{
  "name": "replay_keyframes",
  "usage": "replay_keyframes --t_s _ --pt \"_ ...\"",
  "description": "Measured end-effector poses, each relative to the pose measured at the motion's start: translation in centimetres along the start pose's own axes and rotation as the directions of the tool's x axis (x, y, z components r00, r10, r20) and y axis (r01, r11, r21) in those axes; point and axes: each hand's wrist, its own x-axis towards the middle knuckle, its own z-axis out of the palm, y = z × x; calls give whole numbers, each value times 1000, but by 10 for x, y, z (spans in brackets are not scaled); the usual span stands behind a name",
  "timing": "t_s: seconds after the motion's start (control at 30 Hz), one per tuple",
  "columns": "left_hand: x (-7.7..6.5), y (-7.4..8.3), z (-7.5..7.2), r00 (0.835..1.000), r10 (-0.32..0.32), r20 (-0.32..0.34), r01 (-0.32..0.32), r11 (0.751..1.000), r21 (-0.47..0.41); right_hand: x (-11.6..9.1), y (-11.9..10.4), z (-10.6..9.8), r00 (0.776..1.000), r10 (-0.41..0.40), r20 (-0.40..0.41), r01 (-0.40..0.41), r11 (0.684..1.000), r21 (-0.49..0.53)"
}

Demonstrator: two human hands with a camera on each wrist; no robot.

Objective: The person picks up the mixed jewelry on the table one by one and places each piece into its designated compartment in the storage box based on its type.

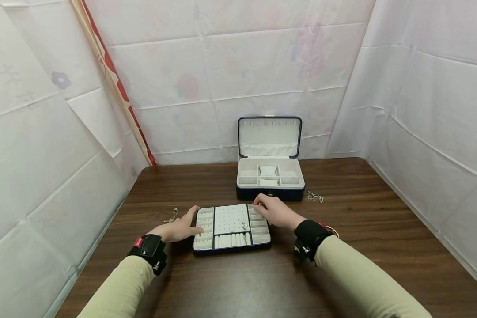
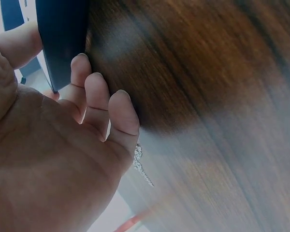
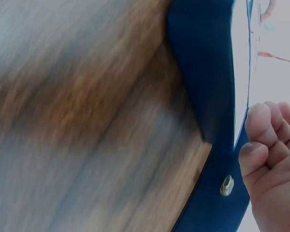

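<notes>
Two hands at a jewellery tray, open box behind

White sheets [image 1: 230,75] with faint coloured prints stand behind and beside a dark wood-grain surface [image 1: 222,289]; towards its far edge sits a navy jewellery box [image 1: 248,194], lid raised, its pale inside divided into compartments, two of them holding white cushions. Nearer the person lies a navy-edged jewellery tray [image 1: 238,249], flat on the surface, just in front of the box; it has small compartments down its left and right ends, a perforated panel in the middle and a row of ring rolls along the near side of that panel.

The left hand [image 1: 179,229] grips the tray's left end, thumb over the top and the other fingers around the outer side; the right hand [image 1: 279,213] is above the tray's far right corner, fingers bent in and thumb close to the forefinger, though I cannot tell whether they are clamped on anything.

A silvery chain [image 1: 315,197] lies in a loose heap just right of the box; a thinner chain [image 1: 172,216] lies beside the left hand; pale ornaments [image 1: 244,226] sit on the perforated panel; a small metal clasp [image 3: 227,185] shows on the box's front.
</notes>
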Motion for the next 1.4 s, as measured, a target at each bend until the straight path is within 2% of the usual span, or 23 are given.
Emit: replay_keyframes --t_s 0.3,0.53,0.73,0.9,1.03,1.2,1.3,1.4 --pt "1 -8 1 1000 15 25 -15 999 -29 -7 21 -19 996 62 -62 -59 997 47" --pt "-2 -9 2 999 35 11 -35 999 -37 -11 36 -36 982 81 -172 -93 993 -65" --pt "-4 -8 4 999 48 -15 -49 997 -53 -16 49 -47 945 115 -305 -156 981 -112" --pt "-5 -8 5 997 65 -34 -67 996 -65 -22 57 -54 900 202 -386 -252 964 -83" --pt "-5 -7 6 996 80 -40 -84 992 -90 -24 64 -59 870 304 -387 -333 943 -9" --pt "-6 -4 7 997 68 -47 -72 992 -100 -22 71 -65 841 448 -304 -424 894 145" --pt "-7 0 6 997 57 -50 -61 994 -94 -20 74 -67 831 491 -262 -454 871 189" --pt "-6 2 5 998 33 -49 -37 995 -97 -16 79 -67 833 496 -244 -454 866 212"
